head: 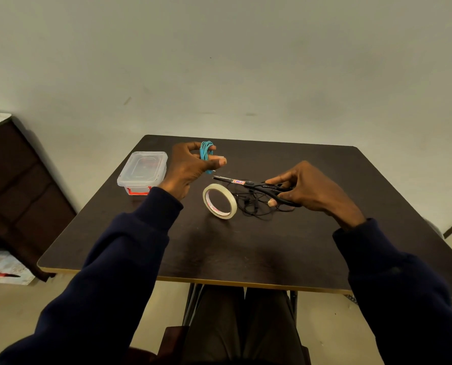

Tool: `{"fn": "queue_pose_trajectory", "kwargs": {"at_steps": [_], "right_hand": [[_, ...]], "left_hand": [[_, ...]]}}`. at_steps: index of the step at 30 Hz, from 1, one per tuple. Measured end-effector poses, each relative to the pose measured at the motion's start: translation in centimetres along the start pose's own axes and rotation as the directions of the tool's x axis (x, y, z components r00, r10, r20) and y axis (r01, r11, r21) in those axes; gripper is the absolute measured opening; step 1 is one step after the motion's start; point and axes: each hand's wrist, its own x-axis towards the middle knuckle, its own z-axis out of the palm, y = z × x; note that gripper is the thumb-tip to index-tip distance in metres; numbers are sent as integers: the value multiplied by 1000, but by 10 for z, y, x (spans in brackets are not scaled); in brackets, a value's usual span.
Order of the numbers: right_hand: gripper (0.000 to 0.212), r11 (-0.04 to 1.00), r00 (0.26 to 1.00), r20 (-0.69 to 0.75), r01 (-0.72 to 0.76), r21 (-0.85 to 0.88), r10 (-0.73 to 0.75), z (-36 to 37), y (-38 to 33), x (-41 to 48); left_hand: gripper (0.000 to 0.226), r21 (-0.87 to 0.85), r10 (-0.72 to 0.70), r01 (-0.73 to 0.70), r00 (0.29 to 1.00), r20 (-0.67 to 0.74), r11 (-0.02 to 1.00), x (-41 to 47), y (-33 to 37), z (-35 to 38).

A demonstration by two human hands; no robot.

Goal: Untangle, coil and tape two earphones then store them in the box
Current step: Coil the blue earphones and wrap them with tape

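Holding one coiled blue earphone (206, 154), left hand (186, 169) pinches shut; right hand (312, 188) grips one scissors (251, 184). One black earphone (256, 206), one tape roll (219, 201), one lidded box (142, 171) left; table (246, 254) front bare.

A blue earphone (206, 154), wound into a tight upright coil, sits just above the middle of the frame, looped around fingers there. A black earphone (254, 205) lies in a loose, tangled heap on the dark surface (246, 248), right of centre. Just left of that heap a roll of clear tape (219, 201) stands tilted on its edge (red print shows inside the core). The clear plastic box (142, 171), lid on, rests at centre left.
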Motion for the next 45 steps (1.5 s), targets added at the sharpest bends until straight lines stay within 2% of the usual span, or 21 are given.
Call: {"fn": "queue_pose_trajectory", "kwargs": {"at_steps": [18,23,29,38,45], "right_hand": [[41,994,999,28,-47,96,44,3,1,2],[42,993,999,28,-48,108,45,3,5,1],[39,981,995,49,-96,168,89,-6,25,-15],[36,945,992,7,-125,301,129,-20,49,-40],[37,924,978,-118,-120,362,174,-52,60,-56]], "left_hand": [[49,-14,-15,15,1000,-22,1000,3,0,2],[44,-36,-21,19,999,-44,999,4,2,0],[53,-44,-30,26,996,-83,999,5,-4,-7],[55,-54,-50,46,996,-74,997,3,-9,-2],[43,-83,-58,55,997,-43,995,3,-9,8]]}}
